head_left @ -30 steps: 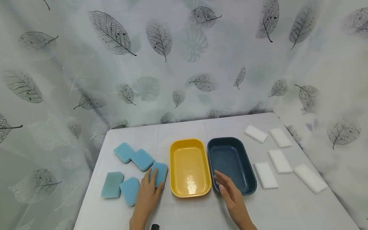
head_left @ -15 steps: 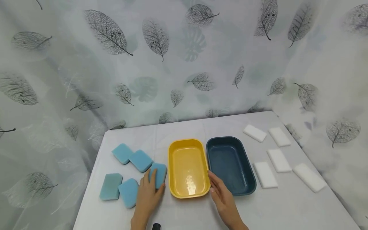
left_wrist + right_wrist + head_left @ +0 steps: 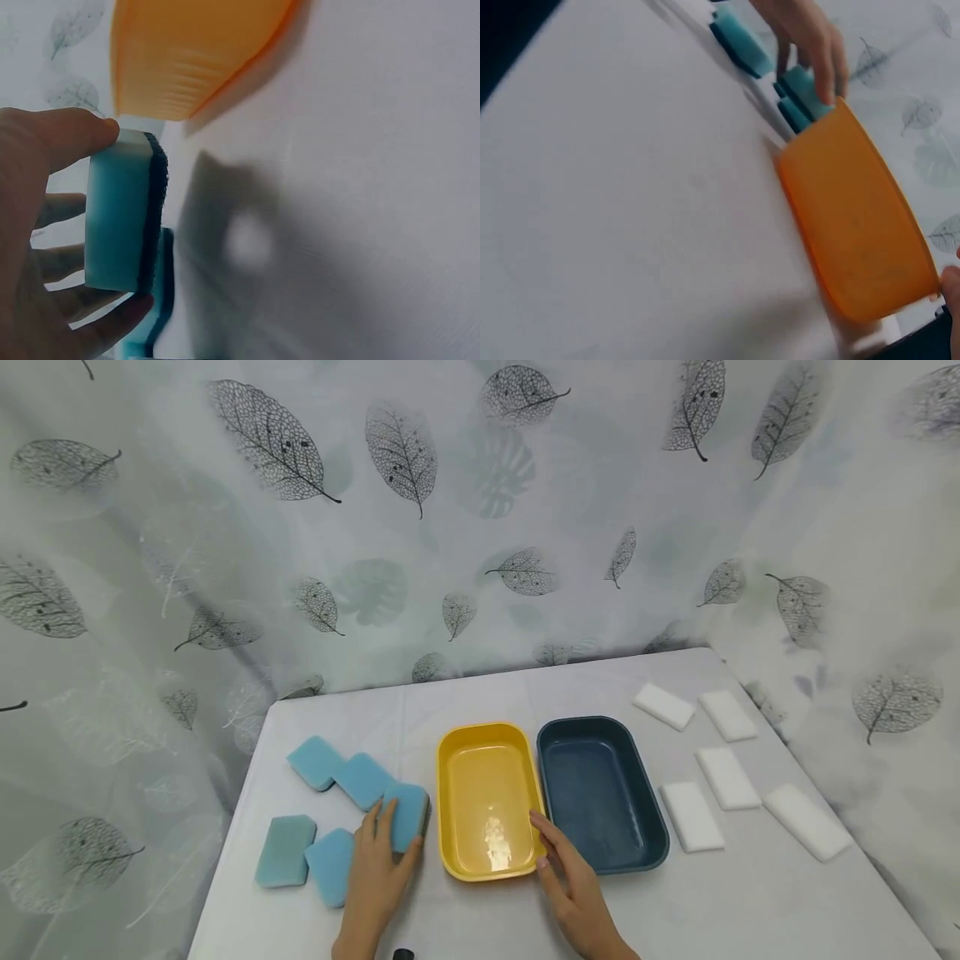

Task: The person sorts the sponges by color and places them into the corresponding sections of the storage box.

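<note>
The left hand (image 3: 375, 870) pinches a blue sponge (image 3: 114, 217) by its edges, thumb on one side and fingers on the other. The sponge's dark layer faces down, and it looks raised just off the counter (image 3: 465, 920), left of the yellow tray (image 3: 486, 789) and near it. The right hand (image 3: 576, 893) is at the tray's right side, by the near corner, fingertips over the rim and thumb against it; whether it pinches the rim firmly, I cannot tell. The navy tray (image 3: 600, 793) stands just right of the yellow one. Four more sponges lie left of the left hand: two far ones (image 3: 317, 762) (image 3: 363, 780) touching, two near ones (image 3: 286, 852) (image 3: 330, 868) side by side. Five white pads (image 3: 692, 816) lie scattered right of the navy tray. A leaf-print curtain (image 3: 465, 493) hangs behind.
</note>
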The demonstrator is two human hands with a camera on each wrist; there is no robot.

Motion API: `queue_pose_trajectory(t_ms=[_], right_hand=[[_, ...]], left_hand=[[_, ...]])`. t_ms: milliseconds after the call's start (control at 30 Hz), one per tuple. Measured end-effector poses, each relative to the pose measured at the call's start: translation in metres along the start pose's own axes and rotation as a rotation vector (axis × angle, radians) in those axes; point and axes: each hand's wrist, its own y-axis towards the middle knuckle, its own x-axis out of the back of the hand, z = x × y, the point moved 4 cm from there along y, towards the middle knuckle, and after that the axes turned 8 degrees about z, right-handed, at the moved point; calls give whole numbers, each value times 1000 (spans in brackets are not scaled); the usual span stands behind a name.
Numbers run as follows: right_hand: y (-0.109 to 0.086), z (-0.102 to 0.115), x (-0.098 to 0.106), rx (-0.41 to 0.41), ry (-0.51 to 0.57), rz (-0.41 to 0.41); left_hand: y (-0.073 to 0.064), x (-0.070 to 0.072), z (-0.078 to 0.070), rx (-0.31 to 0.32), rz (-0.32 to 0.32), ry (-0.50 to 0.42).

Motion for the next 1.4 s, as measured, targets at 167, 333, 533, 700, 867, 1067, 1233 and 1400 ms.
queue_pose_trajectory(t_ms=[167, 333, 533, 700, 867, 1067, 1233, 1400], right_hand=[[1, 0, -11, -64, -91, -62], [8, 1, -18, -89, -170, -92], [14, 3, -21, -106, -219, -92], [19, 1, -15, -134, -155, -88], [25, -2, -12, -128, -40, -85], [32, -3, -17, -136, -107, -96], [39, -5, -14, -128, -104, -83], [43, -9, -8, -118, -20, -54]], left_hand=[[-3, 11, -5, -43, -76, -9], [-4, 20, -16, -131, -150, -38], [-5, 26, -35, -197, -143, -75], [-4, 24, -52, -259, -104, -107], [1, 12, -66, -338, -50, -90], [6, 1, -77, -417, 47, -39], [8, -8, -81, -488, 194, 21], [10, -15, -82, -541, 287, 53]])
